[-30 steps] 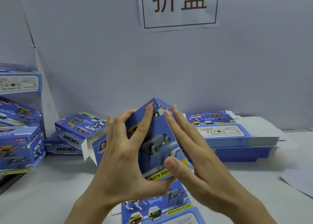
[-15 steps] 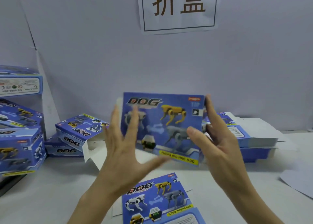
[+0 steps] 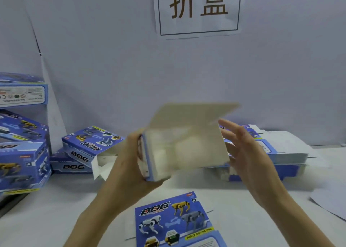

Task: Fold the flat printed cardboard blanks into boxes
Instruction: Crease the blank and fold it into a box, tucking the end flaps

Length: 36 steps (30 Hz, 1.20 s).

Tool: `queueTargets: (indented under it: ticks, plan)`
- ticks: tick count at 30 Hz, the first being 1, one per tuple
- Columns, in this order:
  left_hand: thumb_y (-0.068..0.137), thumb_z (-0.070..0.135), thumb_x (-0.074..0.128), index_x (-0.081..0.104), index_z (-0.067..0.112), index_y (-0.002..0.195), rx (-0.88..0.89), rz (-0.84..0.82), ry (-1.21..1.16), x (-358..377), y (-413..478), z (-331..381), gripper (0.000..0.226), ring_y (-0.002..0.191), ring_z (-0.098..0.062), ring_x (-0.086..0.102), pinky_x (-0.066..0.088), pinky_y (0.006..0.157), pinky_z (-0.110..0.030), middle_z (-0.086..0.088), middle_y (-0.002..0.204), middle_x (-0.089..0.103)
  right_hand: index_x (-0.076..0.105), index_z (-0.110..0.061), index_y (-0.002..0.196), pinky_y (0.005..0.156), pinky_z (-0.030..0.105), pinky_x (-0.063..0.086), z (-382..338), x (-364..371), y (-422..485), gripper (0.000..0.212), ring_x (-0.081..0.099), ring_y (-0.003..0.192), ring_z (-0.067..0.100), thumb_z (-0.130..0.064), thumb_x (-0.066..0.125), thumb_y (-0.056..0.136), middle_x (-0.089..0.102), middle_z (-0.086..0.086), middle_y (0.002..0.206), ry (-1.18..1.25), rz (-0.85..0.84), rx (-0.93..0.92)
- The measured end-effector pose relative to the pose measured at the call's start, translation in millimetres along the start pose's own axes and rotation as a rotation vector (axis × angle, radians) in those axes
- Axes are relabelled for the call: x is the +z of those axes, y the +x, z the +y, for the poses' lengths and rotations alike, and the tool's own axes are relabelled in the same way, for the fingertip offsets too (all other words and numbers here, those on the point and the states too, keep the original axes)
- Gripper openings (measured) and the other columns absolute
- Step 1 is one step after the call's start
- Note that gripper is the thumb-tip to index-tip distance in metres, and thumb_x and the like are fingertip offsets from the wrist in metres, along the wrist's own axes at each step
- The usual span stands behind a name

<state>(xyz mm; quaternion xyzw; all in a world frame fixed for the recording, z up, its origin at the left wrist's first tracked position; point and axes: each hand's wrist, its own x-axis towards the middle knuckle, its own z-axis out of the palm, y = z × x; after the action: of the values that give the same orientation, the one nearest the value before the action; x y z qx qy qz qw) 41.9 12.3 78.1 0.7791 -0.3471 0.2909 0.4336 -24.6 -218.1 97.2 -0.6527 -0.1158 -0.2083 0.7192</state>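
A half-formed blue printed box (image 3: 185,145) is in the air above the table, its open cream inside facing me and one flap raised at the top; it is blurred. My left hand (image 3: 131,164) grips its left end, fingers wrapped behind it. My right hand (image 3: 243,151) is at the box's right side with fingers straight and spread; whether it touches the box is unclear. A flat printed blank (image 3: 176,222) with robot dogs and "DOG" lies on the table below my hands.
A stack of flat blanks (image 3: 277,153) lies behind my right hand. Folded boxes (image 3: 88,145) sit at the back left, and taller stacked boxes (image 3: 22,153) stand at the far left. A white sheet (image 3: 331,200) lies at the right edge. A paper sign (image 3: 198,9) hangs on the wall.
The box has been turned from its printed front facing me to its open cream inside facing me. My left hand moved from the front to its left end; my right hand's fingers came off.
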Motion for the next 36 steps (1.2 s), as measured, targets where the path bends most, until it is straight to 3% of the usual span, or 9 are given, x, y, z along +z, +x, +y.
queueTargets:
  ticks: [5, 9, 13, 17, 20, 27, 30, 33, 36]
  plan:
    - [0.056, 0.019, 0.092, 0.030, 0.038, 0.123, 0.138, -0.060, 0.020, 6, -2, -7, 0.093, 0.094, -0.007, 0.059, 0.047, 0.074, -0.012, 0.001, 0.110, 0.055, 0.062, -0.012, 0.095, 0.052, 0.006, 0.038, 0, 1, -3, 0.025, 0.052, 0.056, -0.004, -0.035, 0.065, 0.086, 0.060, -0.018, 0.066, -0.074, 0.078, -0.177]
    - [0.059, 0.036, 0.087, 0.036, 0.029, 0.129, 0.090, -0.064, -0.052, 6, -2, -3, 0.087, 0.099, -0.012, 0.062, 0.053, 0.076, -0.026, 0.005, 0.115, 0.057, 0.065, -0.012, 0.089, 0.043, 0.017, 0.045, 6, 1, -1, 0.031, 0.058, 0.055, 0.005, -0.037, 0.065, 0.071, 0.067, -0.003, 0.069, 0.176, 0.215, -0.020]
    - [0.056, 0.050, 0.081, 0.034, 0.051, 0.125, -0.025, -0.081, -0.135, 8, -6, 6, 0.083, 0.102, -0.011, 0.061, 0.052, 0.078, -0.018, 0.018, 0.115, 0.058, 0.070, -0.016, 0.091, 0.049, 0.022, 0.053, 16, 6, 0, 0.031, 0.064, 0.063, 0.008, -0.038, 0.068, 0.070, 0.072, -0.002, 0.079, 0.309, 0.301, 0.181]
    - [0.058, 0.046, 0.088, 0.038, 0.032, 0.128, 0.001, -0.094, -0.073, 16, -7, 10, 0.088, 0.105, -0.008, 0.059, 0.048, 0.081, -0.013, 0.007, 0.117, 0.058, 0.072, -0.018, 0.090, 0.054, 0.010, 0.044, 22, 5, -4, 0.016, 0.059, 0.065, -0.003, -0.033, 0.066, 0.087, 0.071, -0.011, 0.076, -0.272, 0.554, -0.120]
    - [0.057, 0.035, 0.088, 0.039, 0.024, 0.129, 0.029, -0.004, -0.005, 22, -7, 14, 0.087, 0.101, -0.001, 0.055, 0.043, 0.079, -0.007, 0.003, 0.111, 0.056, 0.070, -0.022, 0.089, 0.065, 0.016, 0.042, 19, 9, -7, 0.037, 0.055, 0.076, 0.004, -0.051, 0.047, 0.095, 0.066, -0.010, 0.079, -0.744, 0.435, -0.291]
    - [0.058, 0.017, 0.093, 0.038, 0.027, 0.131, 0.086, -0.098, 0.079, 18, -6, 6, 0.092, 0.101, -0.017, 0.056, 0.049, 0.081, -0.018, 0.006, 0.116, 0.051, 0.032, -0.015, 0.054, 0.048, 0.023, 0.026, 17, 3, -2, 0.049, 0.027, 0.049, 0.010, -0.028, 0.051, 0.098, 0.031, -0.006, 0.046, -0.862, 0.172, 0.064]
    - [0.060, 0.037, 0.089, 0.027, 0.035, 0.142, -0.025, -0.177, -0.002, 19, -9, 12, 0.103, 0.131, -0.006, 0.038, 0.032, 0.097, -0.003, 0.014, 0.143, 0.035, 0.040, -0.012, 0.057, 0.049, 0.025, 0.025, 18, 3, -1, 0.046, 0.034, 0.054, 0.012, -0.028, 0.046, 0.099, 0.042, -0.002, 0.053, -0.961, 0.249, 0.072]
    - [0.051, 0.087, 0.063, -0.002, 0.064, 0.141, -0.189, -0.274, -0.067, 18, -12, 29, 0.113, 0.135, 0.022, 0.001, 0.019, 0.104, -0.011, 0.039, 0.151, -0.004, 0.036, -0.017, 0.057, 0.047, 0.025, 0.025, 18, 8, -3, 0.045, 0.038, 0.054, 0.013, -0.028, 0.042, 0.100, 0.041, -0.003, 0.055, -1.110, 0.378, 0.039]
    - [0.048, 0.100, 0.039, 0.016, 0.071, 0.133, -0.298, -0.150, -0.072, 17, -11, 45, 0.093, 0.119, 0.032, 0.020, 0.027, 0.095, -0.012, 0.043, 0.140, 0.016, 0.033, -0.017, 0.056, 0.045, 0.026, 0.023, 19, 11, -6, 0.045, 0.039, 0.051, 0.018, -0.024, 0.046, 0.098, 0.038, -0.003, 0.052, -1.173, 0.464, -0.069]
